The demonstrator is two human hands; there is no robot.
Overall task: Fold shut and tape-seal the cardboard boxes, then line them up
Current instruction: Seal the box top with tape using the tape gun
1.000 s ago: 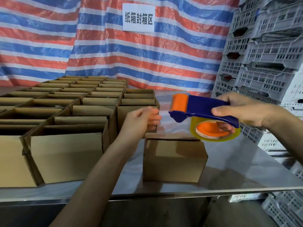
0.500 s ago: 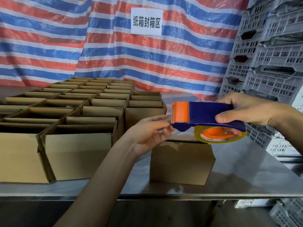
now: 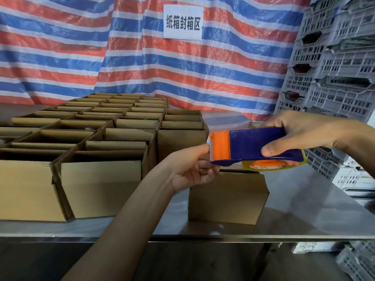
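The person's right hand [image 3: 304, 134] wraps the blue body of the tape dispenser [image 3: 255, 145], thumb on the near side and fingers underneath by the tape roll [image 3: 263, 166]. That grip is firm and full, and it holds the tool level above the work. The left hand [image 3: 190, 169] meets the dispenser's orange front, its grip a narrow pinch of thumb and forefinger at the toothed edge. This is probably to catch the loose end of the tape, though the tape there is too clear to make out.

Directly below both hands a small cardboard box [image 3: 227, 197] stands alone near the front edge of the counter [image 3: 314, 216], its flaps apparently folded down. Whether any tape is on it cannot be told. Standing apart, it has free sides for the strip to run over.

To the left, the open boxes [image 3: 101, 179] stand packed side by side in rows, flaps up, apparently waiting their turn. Grey crates [image 3: 334, 67] are stacked on the right, and a striped tarp [image 3: 203, 67] hangs behind.
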